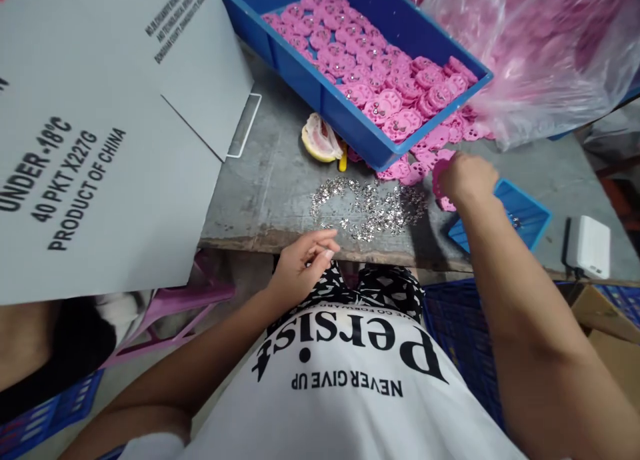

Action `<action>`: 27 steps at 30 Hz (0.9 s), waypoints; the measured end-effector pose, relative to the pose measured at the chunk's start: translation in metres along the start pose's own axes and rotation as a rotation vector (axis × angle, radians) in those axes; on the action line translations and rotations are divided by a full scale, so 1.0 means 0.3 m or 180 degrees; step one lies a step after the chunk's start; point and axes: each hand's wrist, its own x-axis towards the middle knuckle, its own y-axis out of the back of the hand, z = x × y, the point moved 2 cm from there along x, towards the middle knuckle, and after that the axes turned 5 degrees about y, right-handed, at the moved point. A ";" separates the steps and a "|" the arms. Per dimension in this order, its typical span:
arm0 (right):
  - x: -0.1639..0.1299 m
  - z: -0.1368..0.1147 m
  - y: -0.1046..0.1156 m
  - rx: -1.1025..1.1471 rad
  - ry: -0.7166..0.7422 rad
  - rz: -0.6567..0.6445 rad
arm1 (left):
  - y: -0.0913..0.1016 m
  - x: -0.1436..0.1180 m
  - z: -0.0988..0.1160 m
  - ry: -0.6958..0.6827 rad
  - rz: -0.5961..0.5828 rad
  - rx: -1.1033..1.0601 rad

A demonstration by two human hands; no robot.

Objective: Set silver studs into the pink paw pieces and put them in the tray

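My left hand (305, 263) rests at the table's front edge, palm side inward. Its fingers are loosely bent and a little apart, with nothing visible between them. Just beyond it lies a scatter of small shiny metal pieces (383, 210). My right hand (470, 178) is over the right part of the table, beside loose pink flat pieces (425, 155) with cut-out holes. One pink piece (441, 180) shows right against its side; the fingers are hidden behind the hand. Partly under my right wrist stands a small blue tray (533, 210) with a few metal bits inside.
A large blue bin (305, 80) holds rows of pink pieces, many with metal bits on them. A clear plastic bag (545, 67) of pink pieces stands behind. Also around are a cut pomelo-like fruit (320, 139), a white power bank (590, 247) and a big carton (115, 153).
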 end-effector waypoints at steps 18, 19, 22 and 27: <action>-0.378 -0.133 -0.331 0.2013 0.0947 0.0222 | -0.095 0.102 0.000 0.1567 0.0189 -0.1772; -0.388 -0.147 -0.333 0.1877 0.0967 0.0273 | -0.095 0.101 0.001 0.1573 0.0191 -0.1738; -0.407 -0.186 -0.329 0.1488 0.1038 0.0396 | -0.099 0.098 0.004 0.1653 0.0208 -0.1660; -0.415 -0.217 -0.331 0.0854 0.1371 0.0633 | -0.104 0.106 0.005 0.1730 0.0258 -0.1600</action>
